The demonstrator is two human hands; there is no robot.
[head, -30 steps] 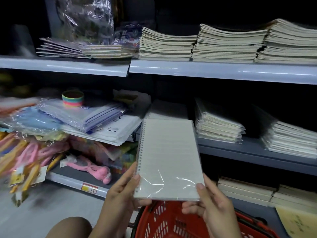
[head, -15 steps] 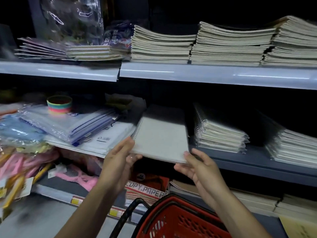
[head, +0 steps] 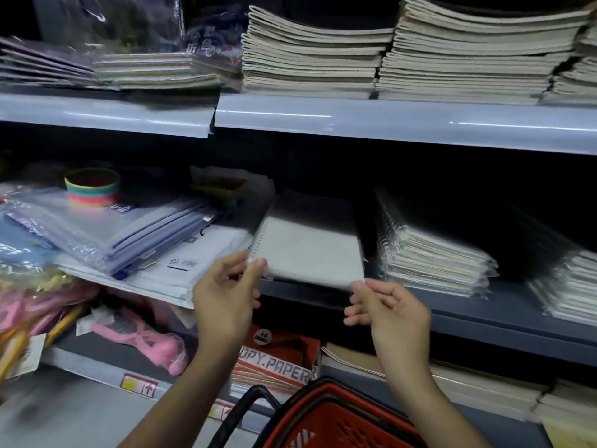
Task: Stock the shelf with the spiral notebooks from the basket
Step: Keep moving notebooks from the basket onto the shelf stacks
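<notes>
Left hand (head: 226, 292) pinches the notebook (head: 310, 250) between zip pouches (head: 106, 234) and spiral stack (head: 433, 257); right hand (head: 391, 308) relaxed.

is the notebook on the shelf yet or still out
Mostly in: the spiral notebook lies flat on the middle shelf, its near edge still overhanging at the fingertips of both hands.

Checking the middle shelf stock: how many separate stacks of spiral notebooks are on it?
3: the stack at the hands, the middle stack, the right-edge stack, partly cut off. More may be hidden.
</notes>
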